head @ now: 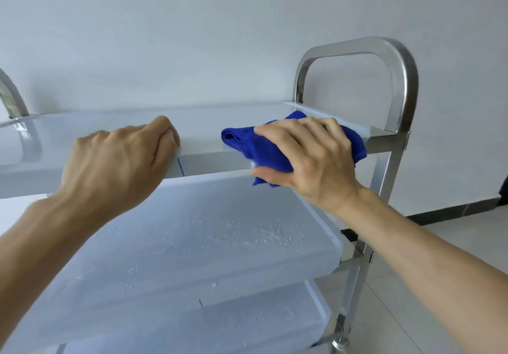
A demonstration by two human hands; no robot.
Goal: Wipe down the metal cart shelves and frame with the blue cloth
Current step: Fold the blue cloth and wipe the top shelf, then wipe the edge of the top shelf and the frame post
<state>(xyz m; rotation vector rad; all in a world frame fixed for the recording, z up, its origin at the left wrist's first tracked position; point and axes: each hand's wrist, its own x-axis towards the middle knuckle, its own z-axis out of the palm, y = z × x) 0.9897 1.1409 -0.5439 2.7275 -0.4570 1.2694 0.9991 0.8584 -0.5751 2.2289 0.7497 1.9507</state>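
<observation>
A metal cart with pale shelves stands in front of me. My right hand (308,158) grips the bunched blue cloth (264,150) over the front rim of the top shelf (209,161), near its right end; the thumb is under the rim, the fingers on top. My left hand (118,158) grips the same front rim further left, fingers curled over the edge. The middle shelf (192,243) below carries water droplets. The lower shelf (247,323) shows beneath it. The steel handle loop (395,59) rises at the cart's right end.
A white wall stands close behind the cart. Another steel handle (11,98) curves up at the far left. The right steel leg (354,279) ends in a caster (339,344) on the pale tiled floor (439,232). A dark skirting strip runs along the wall at the right.
</observation>
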